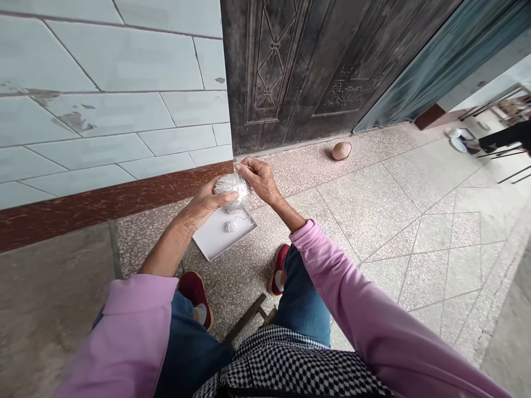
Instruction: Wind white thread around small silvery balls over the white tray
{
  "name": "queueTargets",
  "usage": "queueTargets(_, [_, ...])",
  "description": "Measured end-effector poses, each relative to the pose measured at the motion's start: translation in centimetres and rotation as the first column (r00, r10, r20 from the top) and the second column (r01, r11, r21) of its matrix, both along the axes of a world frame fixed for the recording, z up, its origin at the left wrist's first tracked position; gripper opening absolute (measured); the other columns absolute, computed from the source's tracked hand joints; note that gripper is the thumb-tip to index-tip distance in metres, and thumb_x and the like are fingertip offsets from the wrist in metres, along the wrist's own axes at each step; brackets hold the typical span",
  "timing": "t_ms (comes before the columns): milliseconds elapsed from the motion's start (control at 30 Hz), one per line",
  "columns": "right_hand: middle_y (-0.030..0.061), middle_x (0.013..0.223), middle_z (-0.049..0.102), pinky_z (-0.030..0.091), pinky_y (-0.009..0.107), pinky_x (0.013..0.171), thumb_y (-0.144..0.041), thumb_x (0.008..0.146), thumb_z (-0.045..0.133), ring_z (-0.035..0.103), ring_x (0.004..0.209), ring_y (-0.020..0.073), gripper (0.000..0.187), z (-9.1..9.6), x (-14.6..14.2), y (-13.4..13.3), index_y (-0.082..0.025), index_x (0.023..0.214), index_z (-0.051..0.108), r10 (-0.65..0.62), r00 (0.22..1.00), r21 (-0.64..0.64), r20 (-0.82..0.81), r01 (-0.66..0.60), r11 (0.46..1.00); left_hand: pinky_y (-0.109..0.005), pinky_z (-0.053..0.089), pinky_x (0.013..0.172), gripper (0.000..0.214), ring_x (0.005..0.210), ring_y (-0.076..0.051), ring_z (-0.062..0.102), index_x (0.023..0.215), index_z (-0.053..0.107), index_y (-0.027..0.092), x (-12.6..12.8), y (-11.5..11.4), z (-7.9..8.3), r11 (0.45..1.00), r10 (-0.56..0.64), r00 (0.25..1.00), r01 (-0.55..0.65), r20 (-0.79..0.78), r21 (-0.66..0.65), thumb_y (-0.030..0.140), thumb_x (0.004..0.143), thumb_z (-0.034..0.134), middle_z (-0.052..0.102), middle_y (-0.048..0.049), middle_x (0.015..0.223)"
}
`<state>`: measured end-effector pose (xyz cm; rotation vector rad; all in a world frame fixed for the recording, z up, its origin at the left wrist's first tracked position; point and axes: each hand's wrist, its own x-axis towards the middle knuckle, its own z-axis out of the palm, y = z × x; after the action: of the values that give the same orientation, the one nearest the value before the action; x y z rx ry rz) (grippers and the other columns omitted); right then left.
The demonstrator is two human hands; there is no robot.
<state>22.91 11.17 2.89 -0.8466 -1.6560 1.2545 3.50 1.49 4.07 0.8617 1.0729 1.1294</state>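
My left hand (205, 203) is wrapped round a white fluffy ball (232, 190) of fine shiny threads, held up in front of me. My right hand (259, 178) is closed in a pinch at the ball's upper right side, on a thin thread or needle too small to name. Below the hands a white flat box lid (211, 240) lies on the speckled floor with a small white tuft (230, 226) in it. Both arms wear pink sleeves.
I sit low with my red shoes (194, 290) on the terrazzo floor. A tiled wall stands at the left and a dark carved door (307, 66) ahead. A small round pinkish object (342, 150) lies by the door. Furniture legs show far right.
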Motion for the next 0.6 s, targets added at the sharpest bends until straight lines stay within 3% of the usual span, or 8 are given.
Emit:
queueTargets(100, [-0.0054, 0.077, 0.046, 0.039, 0.034, 0.077, -0.053, 0.126, 0.092, 0.037, 0.078, 0.0170, 0.065, -0.3, -0.3, 0.7, -0.026, 0.079, 0.058, 0.005, 1.000, -0.051, 0.028, -0.004, 0.999, -0.041, 0.073, 0.088, 0.081, 0.109, -0.035, 0.087, 0.132, 0.089, 0.021, -0.3, -0.4, 0.4, 1.000, -0.017, 0.999, 0.017, 0.029, -0.012, 0.036, 0.059, 0.121, 0.090, -0.0115, 0.121])
queueTargets(233, [-0.0059, 0.076, 0.044, 0.037, 0.032, 0.076, -0.049, 0.124, 0.094, 0.037, 0.078, 0.0160, 0.069, -0.7, -1.3, 1.0, -0.025, 0.074, 0.053, 0.015, 0.999, -0.129, 0.035, -0.010, 0.992, -0.047, 0.075, 0.090, 0.072, 0.114, -0.041, 0.088, 0.123, 0.091, 0.020, -0.8, -0.9, 0.4, 1.000, 0.002, 0.993, -0.005, 0.114, 0.027, 0.044, 0.062, 0.119, 0.091, -0.0146, 0.119])
queueTargets(433, [-0.0043, 0.078, 0.050, 0.040, 0.030, 0.080, -0.027, 0.124, 0.078, 0.048, 0.081, 0.0174, 0.053, -2.1, -3.2, -0.9, -0.024, 0.077, 0.054, 0.048, 0.993, -0.119, 0.110, -0.035, 0.992, -0.052, 0.075, 0.103, 0.069, 0.131, -0.046, 0.085, 0.122, 0.090, 0.022, -1.6, -0.2, 0.1, 0.967, 0.172, 0.958, -0.209, 0.231, 0.146, 0.056, 0.067, 0.115, 0.092, -0.0155, 0.123])
queueTargets(500, [-0.0038, 0.079, 0.054, 0.042, 0.031, 0.083, -0.028, 0.125, 0.079, 0.052, 0.083, 0.0183, 0.048, -2.4, -3.6, -2.2, -0.022, 0.081, 0.063, 0.123, 0.979, -0.092, 0.164, -0.109, 0.990, -0.050, 0.075, 0.100, 0.072, 0.131, -0.044, 0.085, 0.124, 0.088, 0.024, -2.2, 0.3, 0.0, 0.938, 0.254, 0.939, -0.297, 0.232, 0.176, 0.057, 0.067, 0.115, 0.091, -0.0147, 0.125])
queueTargets(600, [-0.0021, 0.082, 0.061, 0.045, 0.032, 0.086, -0.045, 0.127, 0.086, 0.059, 0.086, 0.0201, 0.044, -2.2, -3.6, -4.0, -0.020, 0.092, 0.076, 0.297, 0.929, -0.083, 0.219, -0.286, 0.955, -0.044, 0.073, 0.092, 0.077, 0.122, -0.039, 0.084, 0.120, 0.082, 0.027, -3.4, 1.1, -0.5, 0.898, 0.400, 0.911, -0.412, 0.105, 0.156, 0.051, 0.057, 0.118, 0.089, -0.0105, 0.124])
